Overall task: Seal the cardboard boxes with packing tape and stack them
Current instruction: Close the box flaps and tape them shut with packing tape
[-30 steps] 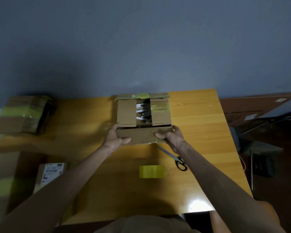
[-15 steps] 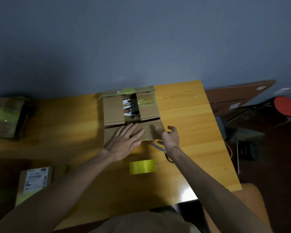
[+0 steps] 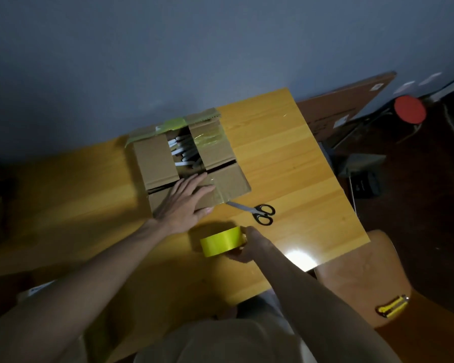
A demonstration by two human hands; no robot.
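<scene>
We press a flat left hand (image 3: 184, 205) on the askew cardboard box (image 3: 155, 161); our right hand (image 3: 252, 244) grips the tape roll (image 3: 220, 242), core hidden.

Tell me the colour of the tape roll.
Bright yellow packing tape roll, clearest in head view.

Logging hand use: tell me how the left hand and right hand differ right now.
The left hand lies flat, fingers straight, on the cardboard box; the right hand grips the yellow tape roll. The left hand reaches farther out; the right hand is nearer the person. Both are bare.
</scene>
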